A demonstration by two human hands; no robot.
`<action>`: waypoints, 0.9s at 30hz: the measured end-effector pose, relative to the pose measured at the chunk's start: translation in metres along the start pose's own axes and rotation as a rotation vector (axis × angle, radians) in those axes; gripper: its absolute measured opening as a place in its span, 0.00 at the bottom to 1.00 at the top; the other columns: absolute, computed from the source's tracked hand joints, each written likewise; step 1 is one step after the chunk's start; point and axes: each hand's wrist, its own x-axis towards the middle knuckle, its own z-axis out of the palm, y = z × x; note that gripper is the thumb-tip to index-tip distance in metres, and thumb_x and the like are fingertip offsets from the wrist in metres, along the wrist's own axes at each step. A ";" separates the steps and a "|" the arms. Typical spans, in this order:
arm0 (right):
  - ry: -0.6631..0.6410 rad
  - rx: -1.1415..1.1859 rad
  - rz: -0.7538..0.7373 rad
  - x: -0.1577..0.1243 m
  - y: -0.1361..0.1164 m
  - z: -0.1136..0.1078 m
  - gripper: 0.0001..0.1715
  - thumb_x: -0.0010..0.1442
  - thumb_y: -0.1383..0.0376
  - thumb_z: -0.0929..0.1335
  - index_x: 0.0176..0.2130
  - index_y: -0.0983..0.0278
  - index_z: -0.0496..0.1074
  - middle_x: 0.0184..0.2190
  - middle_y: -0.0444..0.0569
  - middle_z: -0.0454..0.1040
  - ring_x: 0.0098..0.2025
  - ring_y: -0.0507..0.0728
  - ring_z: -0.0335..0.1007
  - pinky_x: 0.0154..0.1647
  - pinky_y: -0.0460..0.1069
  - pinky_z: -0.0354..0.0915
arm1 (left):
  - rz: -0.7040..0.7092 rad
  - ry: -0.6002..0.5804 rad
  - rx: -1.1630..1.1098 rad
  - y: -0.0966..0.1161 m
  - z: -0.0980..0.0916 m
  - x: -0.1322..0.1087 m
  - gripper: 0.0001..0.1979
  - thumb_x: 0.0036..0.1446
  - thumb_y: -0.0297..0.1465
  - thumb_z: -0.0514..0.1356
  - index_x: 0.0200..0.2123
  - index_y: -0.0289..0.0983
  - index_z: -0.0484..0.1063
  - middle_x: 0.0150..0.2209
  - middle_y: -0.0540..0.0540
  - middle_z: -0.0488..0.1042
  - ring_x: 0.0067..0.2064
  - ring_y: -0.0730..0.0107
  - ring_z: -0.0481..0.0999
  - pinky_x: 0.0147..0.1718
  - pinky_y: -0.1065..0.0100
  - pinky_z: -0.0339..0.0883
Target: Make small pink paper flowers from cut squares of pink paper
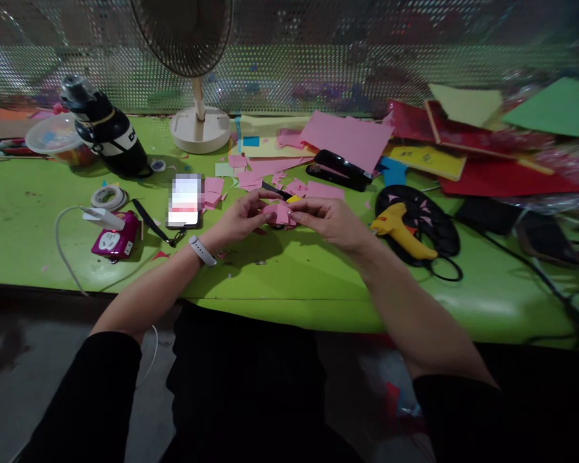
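Note:
Both my hands meet over the middle of the green table [38, 218]. My left hand [244, 218] and my right hand [330, 222] each pinch a small folded pink paper piece [280, 214] between them, fingers closed on it. A white band sits on my left wrist. Just behind the hands lie scissors [282, 193] with a yellow and black handle, among several pink paper scraps [251, 177].
A phone [185, 200] and a magenta device [116, 236] with a white cable lie left. A black bottle [107, 132], tape roll [109, 196] and fan base [200, 127] stand behind. A black stapler [340, 170], yellow glue gun [403, 233] and coloured paper sheets [487, 154] fill the right.

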 end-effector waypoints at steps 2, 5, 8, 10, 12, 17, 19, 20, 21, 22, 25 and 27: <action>-0.007 -0.002 0.000 0.000 0.000 0.000 0.20 0.53 0.50 0.77 0.40 0.60 0.82 0.35 0.48 0.82 0.37 0.57 0.78 0.47 0.56 0.74 | -0.005 0.005 0.000 0.001 0.001 -0.001 0.18 0.63 0.29 0.64 0.56 0.37 0.68 0.37 0.47 0.76 0.40 0.71 0.79 0.34 0.72 0.77; -0.023 -0.001 0.013 0.001 -0.001 0.000 0.18 0.54 0.51 0.77 0.41 0.59 0.82 0.35 0.48 0.82 0.37 0.57 0.78 0.48 0.56 0.74 | -0.017 0.009 0.007 0.002 0.001 -0.001 0.19 0.63 0.30 0.64 0.57 0.37 0.68 0.38 0.46 0.77 0.41 0.70 0.80 0.35 0.72 0.77; -0.020 0.013 0.012 0.001 0.000 0.000 0.17 0.54 0.52 0.77 0.40 0.59 0.82 0.35 0.48 0.82 0.37 0.57 0.78 0.48 0.57 0.74 | -0.016 0.000 0.005 0.000 -0.001 -0.001 0.20 0.63 0.31 0.64 0.57 0.38 0.68 0.38 0.46 0.77 0.42 0.69 0.80 0.35 0.72 0.77; -0.017 0.012 0.007 0.001 0.000 0.000 0.17 0.54 0.52 0.76 0.40 0.59 0.82 0.35 0.48 0.82 0.37 0.57 0.78 0.48 0.57 0.74 | -0.011 -0.008 0.001 -0.002 -0.001 0.000 0.21 0.63 0.32 0.64 0.57 0.38 0.68 0.38 0.46 0.77 0.41 0.70 0.80 0.35 0.72 0.77; -0.016 -0.002 0.008 0.000 0.001 0.001 0.17 0.54 0.53 0.76 0.41 0.59 0.82 0.36 0.49 0.82 0.38 0.57 0.78 0.48 0.57 0.74 | -0.003 -0.011 0.005 -0.003 -0.001 0.000 0.21 0.63 0.32 0.64 0.58 0.38 0.68 0.38 0.46 0.78 0.41 0.70 0.80 0.35 0.72 0.76; -0.015 -0.029 0.011 -0.001 0.001 0.001 0.18 0.53 0.53 0.76 0.43 0.58 0.82 0.41 0.49 0.83 0.41 0.59 0.78 0.50 0.57 0.73 | 0.033 0.006 0.055 -0.002 0.001 0.000 0.21 0.63 0.33 0.64 0.58 0.38 0.68 0.37 0.47 0.78 0.39 0.72 0.80 0.34 0.73 0.75; -0.040 -0.021 0.014 -0.001 0.001 0.001 0.20 0.52 0.53 0.77 0.43 0.58 0.82 0.42 0.49 0.82 0.43 0.59 0.78 0.50 0.57 0.73 | 0.048 0.018 0.077 -0.001 0.002 0.000 0.22 0.63 0.34 0.64 0.58 0.37 0.68 0.36 0.47 0.79 0.38 0.73 0.80 0.35 0.73 0.74; -0.058 -0.014 0.016 -0.001 0.001 0.001 0.21 0.52 0.52 0.77 0.44 0.58 0.82 0.42 0.50 0.82 0.43 0.59 0.78 0.50 0.57 0.73 | 0.052 0.025 0.083 -0.001 0.003 0.000 0.22 0.63 0.34 0.64 0.58 0.36 0.68 0.36 0.47 0.80 0.37 0.73 0.80 0.35 0.73 0.74; -0.075 -0.008 0.018 -0.001 0.000 0.001 0.22 0.51 0.52 0.78 0.44 0.58 0.82 0.42 0.50 0.82 0.43 0.59 0.77 0.50 0.57 0.73 | 0.055 0.028 0.086 0.000 0.003 0.000 0.22 0.62 0.35 0.65 0.58 0.35 0.68 0.35 0.46 0.80 0.37 0.73 0.80 0.35 0.73 0.73; -0.087 -0.001 0.020 -0.001 0.000 0.001 0.23 0.50 0.51 0.78 0.44 0.59 0.82 0.42 0.50 0.82 0.43 0.59 0.77 0.49 0.57 0.73 | 0.057 0.029 0.083 0.000 0.004 0.000 0.23 0.62 0.35 0.65 0.58 0.34 0.68 0.35 0.45 0.80 0.37 0.72 0.80 0.36 0.72 0.73; -0.120 0.010 0.037 0.000 0.000 0.002 0.25 0.50 0.51 0.78 0.45 0.61 0.82 0.42 0.51 0.82 0.43 0.58 0.77 0.49 0.56 0.72 | 0.066 0.008 0.051 0.000 0.006 0.000 0.23 0.62 0.36 0.66 0.57 0.32 0.70 0.37 0.42 0.81 0.38 0.71 0.81 0.38 0.70 0.74; -0.130 0.007 0.052 -0.001 0.000 0.002 0.24 0.51 0.51 0.78 0.45 0.61 0.82 0.41 0.51 0.82 0.42 0.57 0.77 0.49 0.55 0.72 | 0.066 -0.007 0.019 -0.001 0.007 -0.001 0.23 0.61 0.36 0.66 0.56 0.32 0.71 0.41 0.40 0.82 0.40 0.70 0.82 0.40 0.69 0.74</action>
